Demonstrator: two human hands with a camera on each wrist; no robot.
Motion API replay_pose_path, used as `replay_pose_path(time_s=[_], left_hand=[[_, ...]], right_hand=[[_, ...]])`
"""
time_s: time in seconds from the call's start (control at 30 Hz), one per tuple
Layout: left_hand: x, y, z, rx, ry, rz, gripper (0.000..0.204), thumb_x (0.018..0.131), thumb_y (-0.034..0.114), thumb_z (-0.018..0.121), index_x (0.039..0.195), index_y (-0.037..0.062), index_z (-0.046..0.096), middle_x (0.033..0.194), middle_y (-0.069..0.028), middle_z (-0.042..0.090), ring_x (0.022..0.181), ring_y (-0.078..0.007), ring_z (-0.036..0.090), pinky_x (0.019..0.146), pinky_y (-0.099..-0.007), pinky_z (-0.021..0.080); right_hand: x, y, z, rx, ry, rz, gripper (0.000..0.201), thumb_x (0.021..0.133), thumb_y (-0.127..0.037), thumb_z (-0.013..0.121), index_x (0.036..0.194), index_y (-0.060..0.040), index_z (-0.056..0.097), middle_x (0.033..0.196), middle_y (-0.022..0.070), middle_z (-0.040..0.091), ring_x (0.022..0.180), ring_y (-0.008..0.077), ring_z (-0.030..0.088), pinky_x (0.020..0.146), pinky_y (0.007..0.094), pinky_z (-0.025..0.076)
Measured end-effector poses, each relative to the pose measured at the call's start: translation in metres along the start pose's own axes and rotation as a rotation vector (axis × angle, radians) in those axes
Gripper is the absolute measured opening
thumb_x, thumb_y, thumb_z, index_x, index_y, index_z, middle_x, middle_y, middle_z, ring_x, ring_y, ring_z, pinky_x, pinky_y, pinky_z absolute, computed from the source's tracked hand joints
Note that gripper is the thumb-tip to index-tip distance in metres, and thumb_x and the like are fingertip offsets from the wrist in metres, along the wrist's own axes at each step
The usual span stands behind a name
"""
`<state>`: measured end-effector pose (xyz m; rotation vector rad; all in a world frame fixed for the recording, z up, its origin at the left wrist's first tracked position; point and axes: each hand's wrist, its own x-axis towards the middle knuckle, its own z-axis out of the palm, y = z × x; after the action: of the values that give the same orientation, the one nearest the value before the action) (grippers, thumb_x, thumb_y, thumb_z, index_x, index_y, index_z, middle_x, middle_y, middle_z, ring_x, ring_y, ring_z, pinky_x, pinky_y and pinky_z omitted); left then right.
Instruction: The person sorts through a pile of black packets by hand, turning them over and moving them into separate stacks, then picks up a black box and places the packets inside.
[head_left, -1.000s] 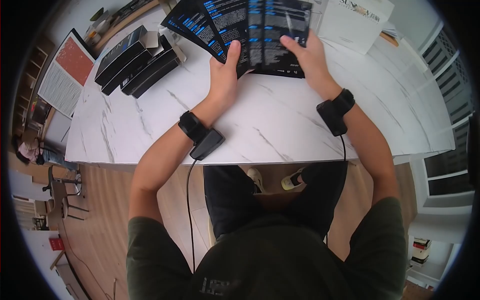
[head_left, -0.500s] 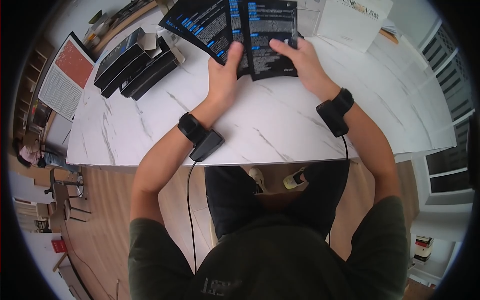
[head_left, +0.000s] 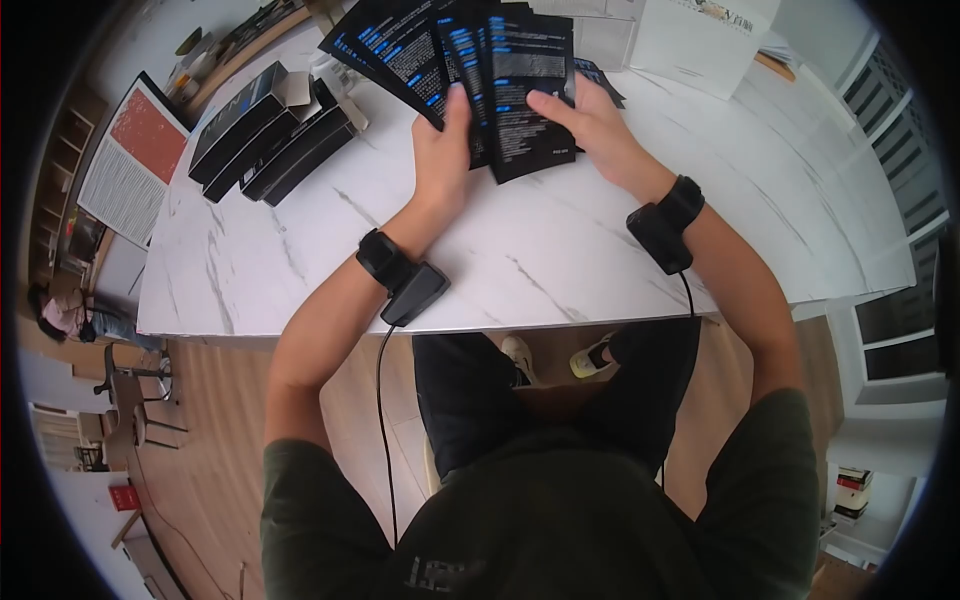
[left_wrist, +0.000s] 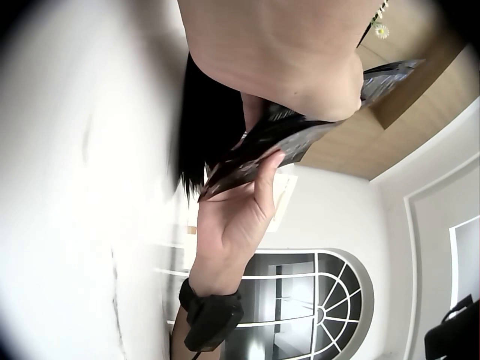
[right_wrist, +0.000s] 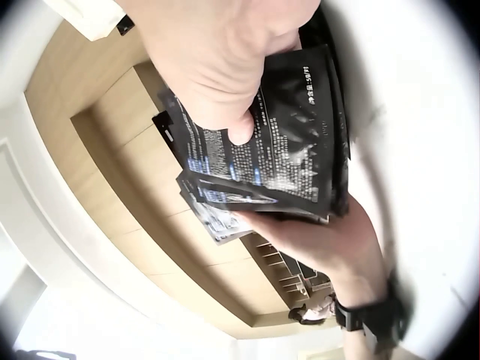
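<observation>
Several flat black packets (head_left: 395,60) with white and blue print are fanned out between my two hands, above the far part of the table. My left hand (head_left: 440,165) grips the fan's lower left edge, thumb on top. On the other side my right hand (head_left: 605,135) pinches the front packet (head_left: 530,120), its thumb lying across the printed face. That packet overlaps those behind it, and the fingers under the stack are mostly hidden. In the right wrist view the packet stack (right_wrist: 289,135) shows layered edges, with the left hand (right_wrist: 322,236) beneath it.
Open black boxes (head_left: 240,130) lie at the table's left, beside a standing printed board (head_left: 135,150). A white carton (head_left: 700,45) stands at the back right. Cables hang from both wrist cameras, and the table's front edge (head_left: 500,328) is near my lap.
My right hand has moved left and slightly toward me, bringing the front packet across the fan. A packet corner now shows behind that hand. The left hand has shifted only slightly.
</observation>
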<state>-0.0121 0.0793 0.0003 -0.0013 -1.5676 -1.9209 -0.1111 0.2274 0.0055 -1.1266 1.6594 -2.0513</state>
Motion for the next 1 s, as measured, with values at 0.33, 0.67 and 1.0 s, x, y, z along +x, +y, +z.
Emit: replay_pose_path(time_s=[0.33, 0.67, 1.0], left_hand=[[0.007, 0.003, -0.007, -0.113, 0.051, 0.062, 0.035, 0.093, 0.026, 0.058, 0.115, -0.0007, 0.054, 0.105, -0.0073, 0.063, 0.093, -0.0154, 0.062, 0.078, -0.0287, 0.052], [-0.003, 0.003, -0.001, 0.015, -0.016, 0.121, 0.021, 0.094, 0.015, 0.055, 0.106, -0.0022, 0.060, 0.097, -0.0044, 0.065, 0.081, -0.0084, 0.059, 0.071, -0.0220, 0.048], [0.005, 0.008, -0.006, -0.077, 0.045, 0.136, 0.034, 0.097, 0.028, 0.050, 0.111, -0.0025, 0.056, 0.106, -0.0059, 0.062, 0.092, -0.0108, 0.058, 0.082, -0.0250, 0.047]], right_hand=[[0.006, -0.005, -0.027, 0.135, 0.345, -0.080, 0.029, 0.085, -0.021, 0.067, 0.102, 0.0018, 0.060, 0.096, 0.0067, 0.066, 0.084, 0.0102, 0.060, 0.076, 0.0242, 0.049], [0.001, 0.001, -0.009, 0.133, 0.044, 0.102, 0.032, 0.084, -0.022, 0.069, 0.106, 0.0008, 0.060, 0.102, 0.0079, 0.065, 0.091, 0.0112, 0.061, 0.082, 0.0249, 0.049], [0.008, -0.007, -0.022, 0.291, 0.348, -0.055, 0.033, 0.085, -0.019, 0.067, 0.107, 0.0020, 0.056, 0.101, 0.0095, 0.064, 0.090, 0.0154, 0.062, 0.080, 0.0280, 0.050]])
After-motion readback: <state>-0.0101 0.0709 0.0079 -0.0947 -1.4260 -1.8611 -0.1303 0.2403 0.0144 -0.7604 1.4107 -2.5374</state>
